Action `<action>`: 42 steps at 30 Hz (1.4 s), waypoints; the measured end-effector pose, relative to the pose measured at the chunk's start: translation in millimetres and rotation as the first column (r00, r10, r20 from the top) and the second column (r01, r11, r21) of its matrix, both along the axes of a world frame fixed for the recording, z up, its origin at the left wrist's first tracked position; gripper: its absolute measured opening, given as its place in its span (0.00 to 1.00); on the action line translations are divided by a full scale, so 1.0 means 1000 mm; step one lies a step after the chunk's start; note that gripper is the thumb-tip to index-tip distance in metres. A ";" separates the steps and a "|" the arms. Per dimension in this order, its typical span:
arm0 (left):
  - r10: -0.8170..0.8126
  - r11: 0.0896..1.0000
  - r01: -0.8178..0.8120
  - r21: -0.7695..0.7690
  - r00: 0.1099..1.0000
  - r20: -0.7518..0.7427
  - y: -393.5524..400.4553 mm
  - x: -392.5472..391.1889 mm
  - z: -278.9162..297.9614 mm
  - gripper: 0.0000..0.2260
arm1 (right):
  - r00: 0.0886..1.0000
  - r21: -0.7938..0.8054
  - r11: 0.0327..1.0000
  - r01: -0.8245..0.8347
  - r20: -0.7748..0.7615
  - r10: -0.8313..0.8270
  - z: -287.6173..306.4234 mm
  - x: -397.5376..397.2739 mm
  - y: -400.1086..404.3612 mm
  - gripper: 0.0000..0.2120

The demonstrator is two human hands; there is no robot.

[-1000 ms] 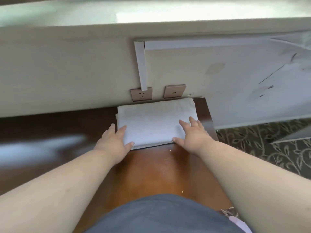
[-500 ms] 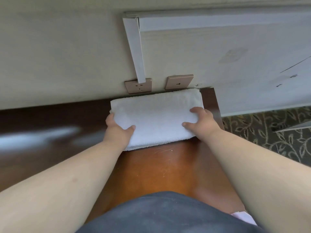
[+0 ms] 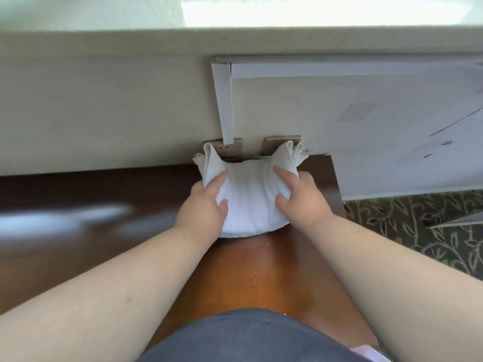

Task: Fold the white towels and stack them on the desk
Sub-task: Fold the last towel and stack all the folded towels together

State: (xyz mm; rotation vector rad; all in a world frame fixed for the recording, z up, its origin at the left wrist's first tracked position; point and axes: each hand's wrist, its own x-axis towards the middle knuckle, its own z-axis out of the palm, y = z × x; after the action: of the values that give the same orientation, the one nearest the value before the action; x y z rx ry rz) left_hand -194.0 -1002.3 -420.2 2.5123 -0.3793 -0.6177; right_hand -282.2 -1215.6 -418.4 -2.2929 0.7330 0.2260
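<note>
A folded white towel (image 3: 249, 197) is held just above the far end of the dark wooden desk (image 3: 256, 278), close to the wall. My left hand (image 3: 206, 205) grips its left side and my right hand (image 3: 300, 197) grips its right side. Both ends of the towel bend upward, so its middle sags between my hands. My thumbs and forefingers lie on top, and the other fingers are hidden beneath the cloth.
Two metal wall sockets (image 3: 281, 145) sit right behind the towel. A pale strip (image 3: 223, 100) hangs down the wall above them. The desk's right edge (image 3: 337, 189) drops to patterned carpet (image 3: 418, 231). The desk stretches away to the left.
My hands went from resting flat on the towel to gripping its sides. They moved closer together and lifted it, so its ends curled up.
</note>
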 end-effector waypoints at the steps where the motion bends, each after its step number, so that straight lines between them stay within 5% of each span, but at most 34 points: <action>1: -0.013 1.000 0.013 -0.019 1.000 0.015 -0.003 -0.004 0.009 0.28 | 0.999 -0.014 0.999 -0.036 0.028 0.036 0.007 0.000 0.008 0.32; 9: 0.017 0.972 0.010 -0.236 0.994 0.111 -0.006 -0.031 0.088 0.31 | 0.955 -0.011 0.995 -0.103 0.279 0.103 0.078 -0.004 0.055 0.33; 14: 0.236 0.856 -0.196 -0.478 0.972 0.023 0.005 -0.036 0.143 0.43 | 0.887 0.136 0.989 -0.049 0.461 -0.019 0.132 -0.003 0.075 0.43; 17: 0.253 0.820 -0.199 -0.537 0.967 0.028 0.016 -0.041 0.167 0.41 | 0.844 0.205 0.971 -0.127 0.536 -0.003 0.161 -0.001 0.093 0.37; 26: 0.279 0.878 -0.118 -0.464 0.914 0.294 0.078 -0.058 0.214 0.39 | 0.790 0.118 0.973 -0.197 0.607 0.086 0.195 -0.004 0.153 0.41; 32: 0.226 0.902 -0.061 -0.428 0.911 0.346 0.139 -0.057 0.215 0.28 | 0.769 -0.018 0.951 -0.310 0.584 0.262 0.213 0.000 0.203 0.37; 42: 0.336 0.917 -0.183 -0.356 0.834 0.438 0.332 -0.064 0.239 0.25 | 0.638 -0.133 0.865 -0.483 0.623 0.453 0.230 0.023 0.403 0.34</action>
State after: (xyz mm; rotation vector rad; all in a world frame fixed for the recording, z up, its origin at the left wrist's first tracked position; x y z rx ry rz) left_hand -257.9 -670.5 -181.2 2.3335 -0.2692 0.1954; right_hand -259.7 -812.2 -188.7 -2.2554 -0.2373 -0.3075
